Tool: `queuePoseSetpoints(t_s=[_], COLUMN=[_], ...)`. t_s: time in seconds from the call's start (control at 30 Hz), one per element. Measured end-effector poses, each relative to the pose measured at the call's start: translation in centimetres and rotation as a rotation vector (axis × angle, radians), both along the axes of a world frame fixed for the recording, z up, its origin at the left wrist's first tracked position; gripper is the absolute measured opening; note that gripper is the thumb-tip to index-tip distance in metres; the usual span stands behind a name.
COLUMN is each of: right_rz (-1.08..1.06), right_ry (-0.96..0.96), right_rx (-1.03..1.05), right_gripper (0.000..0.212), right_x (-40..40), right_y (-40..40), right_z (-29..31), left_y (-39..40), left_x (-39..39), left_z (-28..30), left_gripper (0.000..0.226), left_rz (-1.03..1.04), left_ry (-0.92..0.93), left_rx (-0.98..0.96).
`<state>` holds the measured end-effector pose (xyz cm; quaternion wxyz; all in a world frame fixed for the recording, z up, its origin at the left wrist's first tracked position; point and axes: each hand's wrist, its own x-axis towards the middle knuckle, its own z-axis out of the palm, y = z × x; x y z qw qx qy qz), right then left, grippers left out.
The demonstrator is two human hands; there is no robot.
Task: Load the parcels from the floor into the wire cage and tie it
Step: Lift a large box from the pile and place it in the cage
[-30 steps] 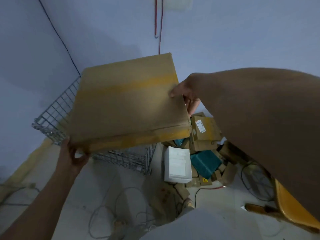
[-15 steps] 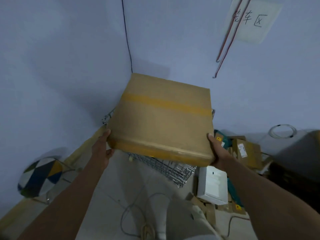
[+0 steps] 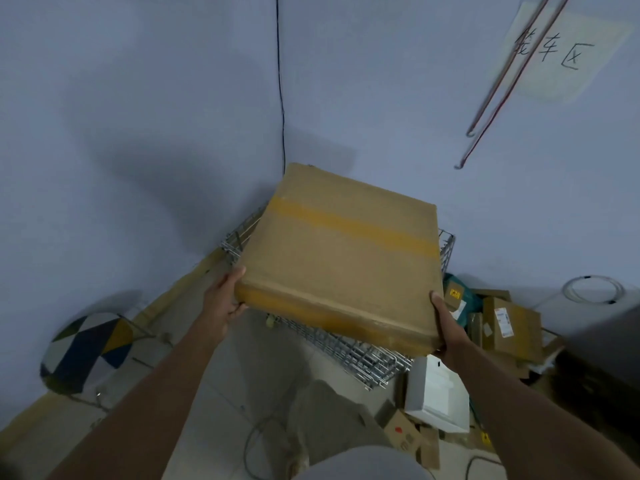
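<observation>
Box: big cardboard box (image 3: pixel 341 251) w/ yellow tape, above wire cage (image 3: pixel 363 355)
Hands: left hand (image 3: pixel 225 299) + right hand (image 3: pixel 445 320) clamped on near corners

Big flat brown cardboard parcel with yellow tape stripes (image 3: pixel 341 258), held up tilted over the shiny wire cage (image 3: pixel 363 355) in the wall corner, more brown boxes (image 3: pixel 510 329) and a white box (image 3: pixel 436 393) piled on the floor beside the cage

Matt cardboard parcel (image 3: pixel 341 258) — shiny metal wire cage (image 3: pixel 367 358).
</observation>
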<state>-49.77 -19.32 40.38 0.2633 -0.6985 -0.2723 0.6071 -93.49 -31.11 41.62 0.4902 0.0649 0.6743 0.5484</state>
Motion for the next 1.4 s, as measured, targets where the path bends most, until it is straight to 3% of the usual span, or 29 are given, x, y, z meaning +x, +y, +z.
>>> queuePoseSetpoints(t_s=[0.1,0.3,0.43,0.6,0.7,0.8,0.97,1.07,1.2,1.27,1.33,1.4], right_rz=[0.011,-0.052,-0.102,-0.223,-0.204,-0.25,-0.223,-0.231,-0.254,-0.286,-0.36,-0.451], right_ry=[0.007,0.123,0.156,0.117,0.147,0.128,0.098,0.101,0.074,0.007,-0.051,-0.109], right_rx=[-0.002,-0.108,-0.239,-0.259,-0.295,-0.275,-0.287,-0.309,-0.334,-0.373,-0.423,-0.436], right_gripper=[0.124,0.098,0.052,0.078,0.054,0.037,0.065,0.058,0.061,0.085,0.118,0.122], right_x=[-2.1,-3.8,-8.3,-7.7,-8.6,-9.4,-11.7,-14.1,-17.1,-18.4,-19.5,-21.2], right_y=[1.9,7.2,7.5,10.5,12.3,14.0,17.6,19.4,22.3,23.1,23.0,23.1], right_z=[-1.0,-8.6,-4.3,-7.6,-6.6,-7.2,-8.5,-8.6,-9.1,-10.4,-13.1,-14.4], left_y=[2.5,9.6,15.9,22.9,25.4,27.1,31.8,35.1,40.8,43.6,46.0,48.0], left_x=[-2.5,-6.6,-8.0,-8.2,-8.7,-10.4,-12.7,-14.1,-18.0,-20.3,-21.6,-22.8], left_z=[-0.9,-2.1,-3.2,-5.4,-6.7,-8.2,-8.8,-8.7,-10.4,-11.9,-12.7,-14.2], left_gripper=[0.053,0.057,0.06,0.033,0.023,0.028,0.033,0.034,0.07,0.095,0.088,0.086], left_rz=[-0.053,-0.215,-0.365,-0.495,-0.556,-0.604,-0.657,-0.629,-0.779,-0.92,-1.003,-1.061], left_ry=[-0.053,-0.068,0.04,0.155,0.158,0.207,0.22,0.254,0.322,0.347,0.322,0.324], left_rx=[-0.019,-0.092,-0.262,-0.32,-0.351,-0.354,-0.403,-0.447,-0.488,-0.5,-0.508,-0.549])
